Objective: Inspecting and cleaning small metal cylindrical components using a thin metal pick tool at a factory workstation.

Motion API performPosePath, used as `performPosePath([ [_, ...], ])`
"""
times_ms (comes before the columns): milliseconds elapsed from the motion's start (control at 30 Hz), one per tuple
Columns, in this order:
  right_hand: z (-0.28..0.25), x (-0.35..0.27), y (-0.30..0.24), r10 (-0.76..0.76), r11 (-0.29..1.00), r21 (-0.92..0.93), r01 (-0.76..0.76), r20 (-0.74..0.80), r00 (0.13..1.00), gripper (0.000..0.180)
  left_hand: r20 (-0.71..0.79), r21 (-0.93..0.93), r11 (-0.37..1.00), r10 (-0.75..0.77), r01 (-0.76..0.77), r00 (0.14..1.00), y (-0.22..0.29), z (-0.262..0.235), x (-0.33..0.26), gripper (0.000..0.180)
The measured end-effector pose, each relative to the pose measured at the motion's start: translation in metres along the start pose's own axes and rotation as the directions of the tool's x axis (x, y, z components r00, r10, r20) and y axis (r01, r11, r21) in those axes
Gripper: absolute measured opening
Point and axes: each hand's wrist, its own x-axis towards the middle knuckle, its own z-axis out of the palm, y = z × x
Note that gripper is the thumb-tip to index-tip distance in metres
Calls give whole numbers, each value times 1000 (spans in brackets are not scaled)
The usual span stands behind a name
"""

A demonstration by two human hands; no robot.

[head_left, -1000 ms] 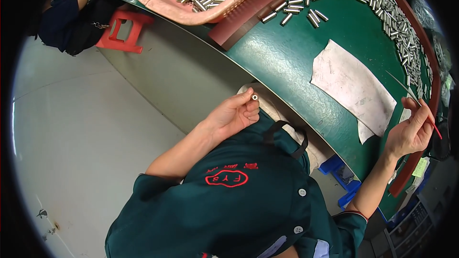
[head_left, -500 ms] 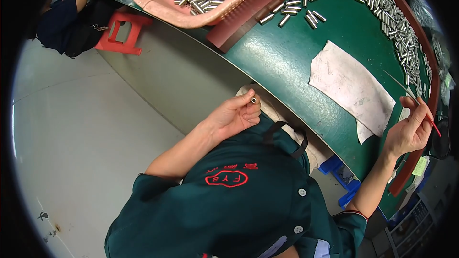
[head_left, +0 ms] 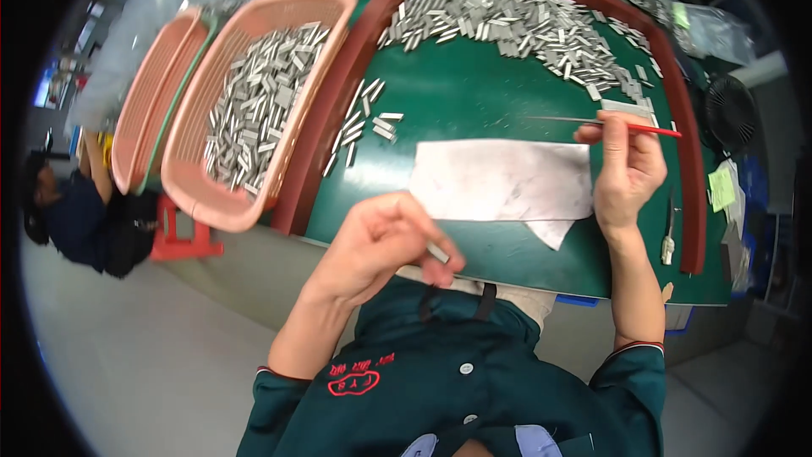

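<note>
My left hand (head_left: 372, 245) is near the table's front edge, its fingers closed on a small shiny metal tube (head_left: 437, 252). Over the right side of the green table, my right hand (head_left: 628, 169) grips a thin pointed tool (head_left: 664, 130) with a red handle and a slim metal shaft. The shaft points left, above a stained white cloth (head_left: 499, 178) lying flat on the table. Several loose metal tubes (head_left: 383, 129) lie left of the cloth, and a large heap of them (head_left: 507, 17) spreads along the far side.
A pink plastic basket (head_left: 190, 195) full of metal tubes stands left of the brown table rim (head_left: 317, 135), with another pink basket (head_left: 139, 110) beside it. A person (head_left: 85, 211) sits at the far left near a red stool (head_left: 182, 233). Behind the right rim is a black fan (head_left: 729, 114).
The view has swung round, bringing the whole table and both baskets into sight. My left hand has come up nearer the table edge, still holding the tube; my right hand keeps the red-handled tool.
</note>
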Motion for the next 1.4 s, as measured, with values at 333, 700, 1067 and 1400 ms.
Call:
performPosePath([
  [333,-36,28,10,-258,946,-245,211,-180,949,5,-149,282,959,39,4,988,8,30,154,28],
  [700,-36,32,7,-270,942,-249,223,-174,947,4,-124,370,929,43,6,991,-1,15,160,32],
  [1067,-33,30,8,-292,933,-258,251,-136,947,3,-108,286,958,-7,38,994,-3,12,158,35],
  [1400,-31,28,8,-468,794,-421,439,39,883,8,87,985,52,668,-162,739,25,27,108,27],
])
